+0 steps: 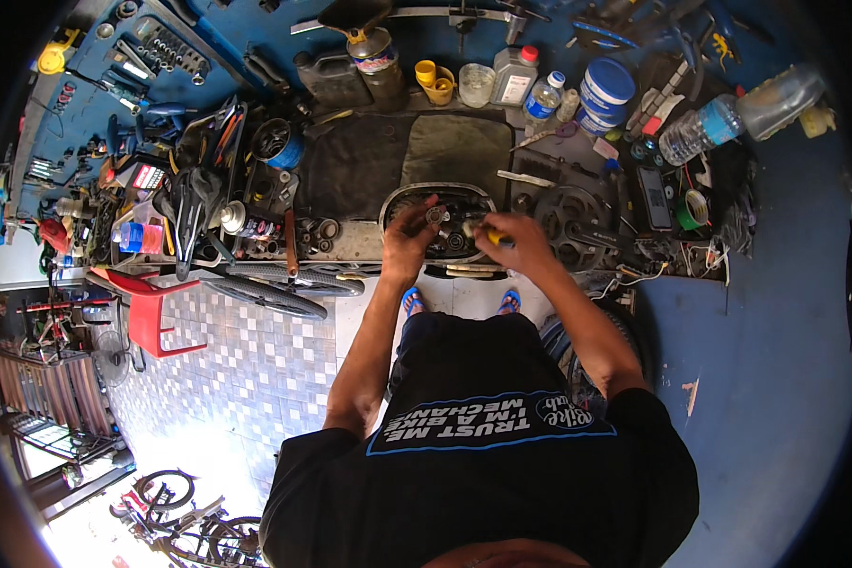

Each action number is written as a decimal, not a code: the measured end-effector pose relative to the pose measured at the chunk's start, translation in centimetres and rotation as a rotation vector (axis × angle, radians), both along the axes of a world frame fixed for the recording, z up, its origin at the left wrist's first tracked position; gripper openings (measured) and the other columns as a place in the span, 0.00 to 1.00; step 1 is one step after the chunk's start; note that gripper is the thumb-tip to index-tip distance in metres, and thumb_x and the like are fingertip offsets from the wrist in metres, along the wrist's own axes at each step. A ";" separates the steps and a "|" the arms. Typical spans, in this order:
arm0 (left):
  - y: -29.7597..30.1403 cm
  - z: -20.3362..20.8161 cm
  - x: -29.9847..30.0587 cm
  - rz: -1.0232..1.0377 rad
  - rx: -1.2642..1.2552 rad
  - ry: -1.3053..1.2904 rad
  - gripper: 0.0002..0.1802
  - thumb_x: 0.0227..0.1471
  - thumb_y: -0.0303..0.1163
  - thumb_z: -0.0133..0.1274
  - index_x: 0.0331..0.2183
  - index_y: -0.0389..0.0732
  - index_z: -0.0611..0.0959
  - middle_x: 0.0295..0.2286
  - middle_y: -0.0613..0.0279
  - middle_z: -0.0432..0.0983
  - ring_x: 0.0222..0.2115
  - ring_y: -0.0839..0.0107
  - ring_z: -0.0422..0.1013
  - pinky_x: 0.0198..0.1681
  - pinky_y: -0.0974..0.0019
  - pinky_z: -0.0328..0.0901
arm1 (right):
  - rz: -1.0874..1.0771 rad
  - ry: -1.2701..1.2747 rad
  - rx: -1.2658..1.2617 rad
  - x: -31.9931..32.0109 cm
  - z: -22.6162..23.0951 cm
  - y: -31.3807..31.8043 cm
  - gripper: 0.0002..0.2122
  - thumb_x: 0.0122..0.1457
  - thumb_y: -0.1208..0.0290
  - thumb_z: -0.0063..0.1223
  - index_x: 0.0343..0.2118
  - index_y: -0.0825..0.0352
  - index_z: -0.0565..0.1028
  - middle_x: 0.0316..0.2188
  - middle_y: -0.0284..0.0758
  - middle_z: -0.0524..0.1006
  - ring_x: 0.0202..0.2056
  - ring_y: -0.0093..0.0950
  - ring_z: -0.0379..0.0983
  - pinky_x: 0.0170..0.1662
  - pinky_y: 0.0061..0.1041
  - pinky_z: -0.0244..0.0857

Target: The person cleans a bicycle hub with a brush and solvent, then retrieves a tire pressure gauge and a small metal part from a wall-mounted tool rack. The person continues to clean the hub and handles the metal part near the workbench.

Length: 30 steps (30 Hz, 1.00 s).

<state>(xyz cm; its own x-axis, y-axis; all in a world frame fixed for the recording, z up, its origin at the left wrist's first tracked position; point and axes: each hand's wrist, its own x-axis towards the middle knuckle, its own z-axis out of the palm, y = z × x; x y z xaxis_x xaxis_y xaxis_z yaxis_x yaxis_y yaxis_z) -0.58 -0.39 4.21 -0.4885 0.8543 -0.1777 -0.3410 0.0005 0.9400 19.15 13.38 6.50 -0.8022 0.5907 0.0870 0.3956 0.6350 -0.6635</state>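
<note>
Over an oval metal tray [385, 210] at the bench's front edge, both my hands work close together. My left hand [409, 237] pinches a small round metal part [435, 216] with a ring-like face. In the closed fingers of my right hand [523, 244] is a tool with a yellow-and-black handle [498, 238]; its pale end, perhaps bristles, points at the metal part. Whether the two touch I cannot tell. Dark small parts lie in the tray below, partly hidden by my hands.
Behind the tray lies a dark mat [350, 161]. A chainring with crank arm [568, 222] rests at the right, beside a phone [654, 197]. Bottles and a blue-and-white tub [604, 95] line the back. Left are a bike saddle [197, 208], a hammer [291, 241] and a red chair [151, 317].
</note>
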 end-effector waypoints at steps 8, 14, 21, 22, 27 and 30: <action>-0.3 -0.8 -0.7 -0.050 -0.240 0.461 0.23 0.60 0.26 0.63 0.55 0.27 0.81 0.48 0.49 0.85 0.47 0.70 0.79 0.49 0.66 0.73 | -0.043 0.218 -0.336 -2.8 3.5 -1.2 0.14 0.66 0.58 0.63 0.43 0.66 0.83 0.33 0.38 0.86 0.36 0.27 0.85 0.39 0.26 0.74; -0.5 -0.8 -1.0 -0.014 -0.203 0.499 0.23 0.59 0.28 0.65 0.53 0.26 0.82 0.43 0.47 0.86 0.44 0.69 0.81 0.48 0.66 0.73 | -0.002 0.305 -0.230 -2.8 4.4 -1.5 0.12 0.67 0.62 0.63 0.42 0.68 0.83 0.32 0.39 0.86 0.35 0.25 0.86 0.39 0.26 0.75; -0.3 -0.5 -0.1 0.056 -0.241 0.533 0.22 0.59 0.28 0.65 0.51 0.25 0.82 0.42 0.44 0.86 0.44 0.67 0.81 0.48 0.66 0.74 | -0.107 0.290 -0.216 -2.8 5.2 -1.4 0.11 0.66 0.63 0.64 0.42 0.68 0.83 0.30 0.40 0.85 0.34 0.30 0.86 0.38 0.28 0.75; -0.2 -0.7 -0.1 0.065 -0.248 0.545 0.22 0.59 0.28 0.65 0.51 0.26 0.82 0.42 0.44 0.86 0.44 0.67 0.81 0.47 0.66 0.74 | -0.130 0.311 -0.220 -2.9 5.4 -2.0 0.11 0.63 0.65 0.67 0.36 0.69 0.81 0.29 0.42 0.83 0.31 0.36 0.83 0.36 0.28 0.73; 0.3 0.0 0.0 0.075 -0.233 0.594 0.21 0.59 0.27 0.64 0.52 0.29 0.83 0.42 0.46 0.87 0.44 0.66 0.82 0.48 0.65 0.74 | -0.196 0.419 -0.067 -3.4 2.9 -1.7 0.13 0.62 0.61 0.68 0.34 0.68 0.81 0.25 0.44 0.82 0.30 0.43 0.84 0.34 0.33 0.74; 0.8 -0.4 -0.3 0.071 -0.203 0.687 0.20 0.59 0.25 0.63 0.52 0.31 0.84 0.43 0.48 0.87 0.45 0.66 0.82 0.48 0.65 0.74 | -0.213 0.380 0.019 -3.4 4.6 -2.2 0.15 0.66 0.56 0.63 0.32 0.64 0.80 0.21 0.43 0.79 0.27 0.47 0.80 0.29 0.38 0.72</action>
